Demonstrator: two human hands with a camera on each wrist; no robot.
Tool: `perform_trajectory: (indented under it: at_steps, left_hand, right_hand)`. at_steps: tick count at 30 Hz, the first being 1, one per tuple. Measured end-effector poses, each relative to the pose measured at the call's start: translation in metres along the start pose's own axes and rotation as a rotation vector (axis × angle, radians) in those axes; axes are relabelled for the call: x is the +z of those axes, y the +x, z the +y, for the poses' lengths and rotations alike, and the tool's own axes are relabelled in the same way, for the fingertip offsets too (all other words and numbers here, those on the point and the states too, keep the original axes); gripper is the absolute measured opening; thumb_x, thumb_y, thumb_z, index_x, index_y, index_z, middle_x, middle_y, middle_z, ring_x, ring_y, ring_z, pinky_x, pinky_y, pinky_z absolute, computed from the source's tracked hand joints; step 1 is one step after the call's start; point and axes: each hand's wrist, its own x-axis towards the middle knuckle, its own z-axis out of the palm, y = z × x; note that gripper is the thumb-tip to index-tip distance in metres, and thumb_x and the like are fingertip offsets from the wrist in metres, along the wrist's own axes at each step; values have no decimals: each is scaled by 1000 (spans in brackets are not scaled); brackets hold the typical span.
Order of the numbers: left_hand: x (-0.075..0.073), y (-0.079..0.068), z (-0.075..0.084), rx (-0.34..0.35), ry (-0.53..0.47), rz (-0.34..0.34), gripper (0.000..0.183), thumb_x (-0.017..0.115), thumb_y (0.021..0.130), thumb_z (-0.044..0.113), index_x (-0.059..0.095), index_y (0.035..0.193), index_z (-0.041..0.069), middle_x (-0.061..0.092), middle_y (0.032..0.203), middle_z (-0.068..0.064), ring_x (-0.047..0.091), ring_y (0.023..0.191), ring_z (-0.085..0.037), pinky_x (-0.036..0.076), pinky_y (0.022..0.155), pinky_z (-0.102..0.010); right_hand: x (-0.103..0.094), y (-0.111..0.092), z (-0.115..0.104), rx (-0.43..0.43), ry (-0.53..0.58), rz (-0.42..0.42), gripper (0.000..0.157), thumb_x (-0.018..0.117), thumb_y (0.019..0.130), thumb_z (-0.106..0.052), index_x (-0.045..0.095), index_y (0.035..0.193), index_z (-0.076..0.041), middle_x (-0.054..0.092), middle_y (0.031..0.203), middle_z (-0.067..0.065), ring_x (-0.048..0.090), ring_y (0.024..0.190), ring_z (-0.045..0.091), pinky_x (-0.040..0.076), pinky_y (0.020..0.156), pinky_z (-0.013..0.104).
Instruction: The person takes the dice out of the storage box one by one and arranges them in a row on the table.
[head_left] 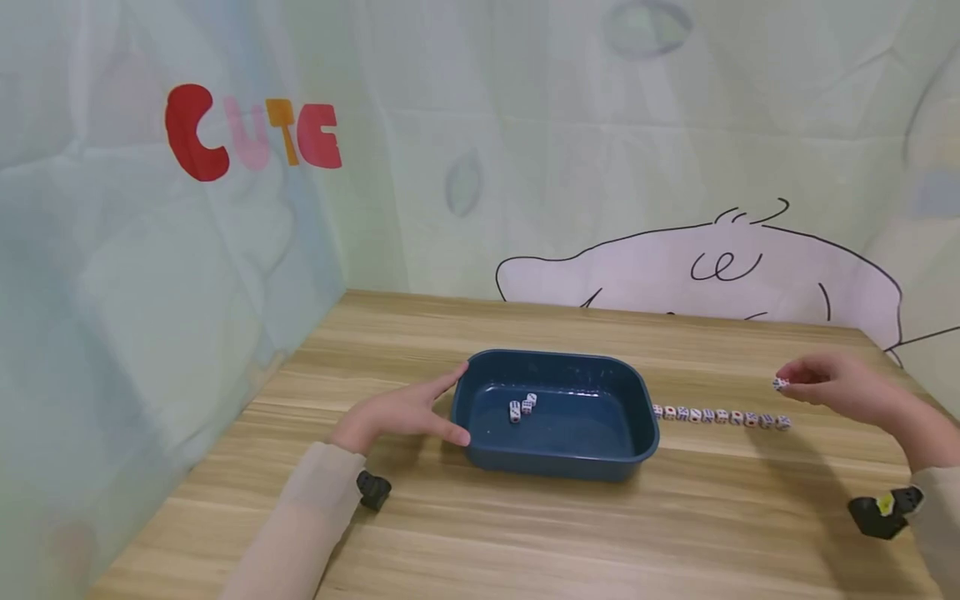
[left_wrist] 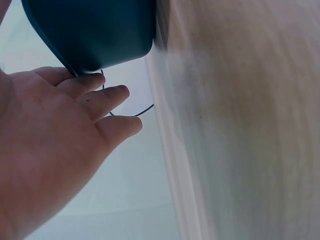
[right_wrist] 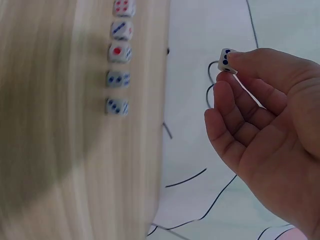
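Observation:
My right hand (head_left: 843, 387) is raised over the table's right side, pinching a white die (right_wrist: 226, 61) between thumb and fingertips. Below it a row of dice (head_left: 722, 417) with blue and red pips runs from the bin's right wall out to the right. With fairly straight fingers, my left hand (head_left: 405, 412) touches the left end of a dark blue plastic bin (head_left: 555, 468); its thumb lies at the near left of the rim. Inside the bin, three dice (head_left: 515, 412) sit close together left of the middle. The left wrist view shows the left fingers (left_wrist: 107, 102) against the bin's outer wall.
The wooden table (head_left: 480, 533) runs back to a printed cloth backdrop (head_left: 465, 125) with a cartoon outline. Another cloth wall with coloured letters (head_left: 195, 133) borders the left side. A dark wrist camera (head_left: 883, 512) is on the right wrist.

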Motion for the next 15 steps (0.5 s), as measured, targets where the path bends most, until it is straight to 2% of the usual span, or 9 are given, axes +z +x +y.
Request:
perform_trajectory:
  at_steps: [8, 15]
  left_hand:
    - [0, 1, -2, 4, 6, 1, 112, 79, 76, 43, 6, 156, 16, 12, 161, -9, 12, 147, -30, 17, 116, -54]
    - [0, 1, -1, 4, -6, -4, 114, 80, 75, 43, 6, 156, 15, 11, 161, -9, 12, 148, -30, 17, 116, -54]
  right_hand:
    - [6, -7, 26, 62, -33, -28, 31, 61, 93, -13, 60, 109, 14, 67, 93, 10, 57, 79, 12, 52, 65, 31]
    - [10, -8, 36, 93, -41, -47, 29, 62, 92, -10, 59, 105, 15, 66, 91, 12, 59, 81, 18, 52, 65, 32]
